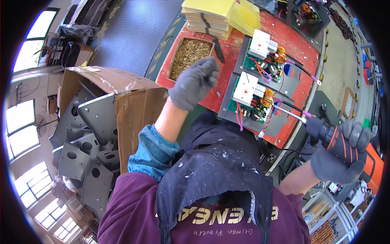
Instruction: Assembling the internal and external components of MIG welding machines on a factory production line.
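My left hand [195, 83], in a grey glove, is closed with its fingertips pinched together beside a shallow box [174, 57] of small brass-coloured screws [191, 53]. Whatever it may hold is hidden. In my gloved right hand [353, 152] is an orange and black power screwdriver [317, 128], its long bit pointing left. The bit's tip is close to a copper coil [267, 98] on the nearer green circuit board [233, 106]; contact cannot be told. That board lies on a grey metal plate [226, 113]. A similar circuit board [248, 63] sits just beyond it.
Both boards rest on a red worktable [215, 97]. Yellow sheets [207, 20] are stacked at its far end, near a dark strip-like tool [219, 51]. At left stands a carton [140, 118] full of grey metal plates [97, 116]. A roller conveyor [345, 53] runs along the right.
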A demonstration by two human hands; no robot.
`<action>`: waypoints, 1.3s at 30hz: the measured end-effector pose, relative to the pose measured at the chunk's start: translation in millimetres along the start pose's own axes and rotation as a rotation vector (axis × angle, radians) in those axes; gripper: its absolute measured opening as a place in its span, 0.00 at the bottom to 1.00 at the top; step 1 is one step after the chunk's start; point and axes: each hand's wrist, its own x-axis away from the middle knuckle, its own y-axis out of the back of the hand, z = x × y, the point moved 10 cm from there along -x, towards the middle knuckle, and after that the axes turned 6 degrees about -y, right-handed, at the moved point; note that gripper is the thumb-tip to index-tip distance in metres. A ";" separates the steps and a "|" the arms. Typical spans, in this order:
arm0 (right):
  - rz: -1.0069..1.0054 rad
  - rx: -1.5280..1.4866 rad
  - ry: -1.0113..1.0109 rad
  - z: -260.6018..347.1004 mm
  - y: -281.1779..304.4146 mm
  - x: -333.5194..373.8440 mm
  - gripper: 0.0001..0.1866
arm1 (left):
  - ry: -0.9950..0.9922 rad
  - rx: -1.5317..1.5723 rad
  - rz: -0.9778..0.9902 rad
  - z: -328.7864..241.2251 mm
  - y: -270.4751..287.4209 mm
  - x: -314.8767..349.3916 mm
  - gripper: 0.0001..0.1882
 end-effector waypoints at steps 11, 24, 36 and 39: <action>0.000 0.044 0.089 -17.5 -39.8 7.8 0.26 | 0.284 -0.064 -0.023 87.0 -73.9 22.4 0.20; 0.042 0.025 0.116 -25.3 -36.1 7.6 0.23 | 0.335 -0.159 -0.139 102.3 -70.4 19.1 0.21; -0.007 0.105 0.033 -48.1 6.5 -3.9 0.21 | 0.222 -0.670 -0.165 66.5 -40.6 11.2 0.21; -0.205 0.141 0.153 -65.9 27.9 1.3 0.28 | 0.182 -0.610 -0.172 65.1 -30.6 -1.4 0.15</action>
